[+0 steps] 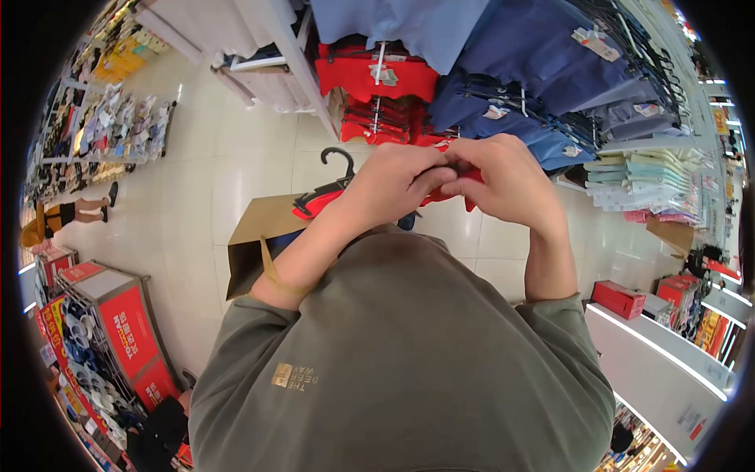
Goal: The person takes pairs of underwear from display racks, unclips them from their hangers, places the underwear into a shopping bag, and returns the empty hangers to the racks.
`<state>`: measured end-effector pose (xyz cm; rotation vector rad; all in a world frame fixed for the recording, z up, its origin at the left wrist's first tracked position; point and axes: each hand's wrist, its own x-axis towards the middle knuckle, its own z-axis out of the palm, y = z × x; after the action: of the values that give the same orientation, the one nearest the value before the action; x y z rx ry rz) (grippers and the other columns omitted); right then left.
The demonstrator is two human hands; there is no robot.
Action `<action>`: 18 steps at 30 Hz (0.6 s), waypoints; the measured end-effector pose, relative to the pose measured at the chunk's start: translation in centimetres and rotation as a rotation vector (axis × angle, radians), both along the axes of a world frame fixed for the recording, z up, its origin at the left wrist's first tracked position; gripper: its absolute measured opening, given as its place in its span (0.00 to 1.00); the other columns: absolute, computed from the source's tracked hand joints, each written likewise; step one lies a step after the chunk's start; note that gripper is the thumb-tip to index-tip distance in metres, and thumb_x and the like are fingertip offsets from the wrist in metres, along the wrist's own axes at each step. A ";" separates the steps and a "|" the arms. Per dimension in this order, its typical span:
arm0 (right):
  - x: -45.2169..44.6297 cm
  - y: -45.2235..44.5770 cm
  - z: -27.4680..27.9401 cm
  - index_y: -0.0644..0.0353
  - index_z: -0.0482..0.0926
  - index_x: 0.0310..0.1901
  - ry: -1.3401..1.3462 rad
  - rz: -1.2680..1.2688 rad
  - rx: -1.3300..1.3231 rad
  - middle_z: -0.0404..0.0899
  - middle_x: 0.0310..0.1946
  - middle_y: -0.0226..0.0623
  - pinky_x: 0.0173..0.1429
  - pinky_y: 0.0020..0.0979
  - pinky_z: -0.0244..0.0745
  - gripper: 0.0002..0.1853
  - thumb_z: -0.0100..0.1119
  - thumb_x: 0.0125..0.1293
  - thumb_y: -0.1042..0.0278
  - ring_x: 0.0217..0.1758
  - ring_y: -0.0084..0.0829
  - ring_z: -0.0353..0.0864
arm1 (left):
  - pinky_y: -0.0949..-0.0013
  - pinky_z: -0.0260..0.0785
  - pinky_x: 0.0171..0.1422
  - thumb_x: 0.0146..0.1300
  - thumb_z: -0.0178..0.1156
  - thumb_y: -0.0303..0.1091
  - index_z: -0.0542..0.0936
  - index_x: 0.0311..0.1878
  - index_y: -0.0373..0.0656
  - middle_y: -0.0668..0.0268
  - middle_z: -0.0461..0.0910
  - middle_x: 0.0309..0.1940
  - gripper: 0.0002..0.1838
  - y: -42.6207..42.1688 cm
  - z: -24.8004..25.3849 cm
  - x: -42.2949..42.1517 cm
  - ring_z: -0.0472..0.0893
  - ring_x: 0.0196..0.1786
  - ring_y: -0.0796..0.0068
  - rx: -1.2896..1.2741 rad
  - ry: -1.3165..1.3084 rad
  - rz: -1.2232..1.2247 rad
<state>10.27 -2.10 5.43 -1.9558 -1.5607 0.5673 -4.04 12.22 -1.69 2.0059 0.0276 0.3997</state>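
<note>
My left hand and my right hand meet in front of my chest, with fingers bent and fingertips close together. Both pinch a red garment, which shows between the fingers and just below them. Its shape is mostly hidden by my hands. Left of my left forearm, a black clothes hanger sticks up with its hook free, and red cloth lies around its lower part. An open cardboard box stands behind that forearm, with dark blue cloth partly visible inside.
Ahead are racks of hanging red clothes and blue clothes. Folded pale clothes are stacked at right. A white counter runs along the right side. Bins with red signs stand left; another person's legs show farther off.
</note>
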 end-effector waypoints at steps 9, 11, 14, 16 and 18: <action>9.0 -6.2 -2.8 0.69 0.84 0.43 0.619 -0.378 0.120 0.85 0.30 0.29 0.39 0.19 0.70 0.11 0.71 0.61 0.75 0.31 0.15 0.78 | 0.63 0.69 0.66 0.68 0.68 0.38 0.80 0.55 0.35 0.58 0.84 0.53 0.20 7.3 -0.4 -6.6 0.81 0.59 0.66 -0.038 -0.204 0.694; 10.0 -7.3 -3.8 0.68 0.84 0.43 0.679 -0.366 0.152 0.86 0.32 0.31 0.41 0.19 0.71 0.11 0.71 0.61 0.75 0.33 0.16 0.80 | 0.65 0.68 0.67 0.70 0.67 0.40 0.79 0.57 0.33 0.59 0.83 0.53 0.21 8.2 -2.4 -6.1 0.80 0.60 0.70 -0.254 -0.061 0.586; 10.7 -8.5 -4.9 0.67 0.84 0.43 0.713 -0.386 0.183 0.86 0.33 0.31 0.43 0.20 0.72 0.11 0.72 0.61 0.73 0.33 0.17 0.81 | 0.76 0.69 0.52 0.75 0.62 0.38 0.79 0.57 0.33 0.66 0.84 0.44 0.18 7.2 -1.3 -5.3 0.78 0.46 0.83 -0.578 -0.106 0.424; 10.3 -8.9 -4.9 0.67 0.84 0.43 0.700 -0.421 0.156 0.86 0.32 0.30 0.42 0.20 0.71 0.11 0.73 0.62 0.72 0.33 0.17 0.80 | 0.79 0.68 0.45 0.76 0.60 0.37 0.80 0.55 0.33 0.71 0.83 0.39 0.16 6.7 -0.4 -5.3 0.76 0.39 0.88 -0.606 -0.106 0.404; 10.5 -9.4 -4.6 0.67 0.83 0.43 0.688 -0.390 0.092 0.86 0.31 0.30 0.42 0.19 0.71 0.11 0.72 0.62 0.72 0.32 0.16 0.80 | 0.82 0.64 0.38 0.76 0.59 0.36 0.81 0.52 0.33 0.75 0.82 0.33 0.13 6.2 -0.1 -5.0 0.72 0.34 0.91 -0.508 -0.075 0.432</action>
<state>20.78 -11.52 0.83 -1.6725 -0.7477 0.8596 -9.04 18.46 -1.78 1.4720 0.4755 0.6676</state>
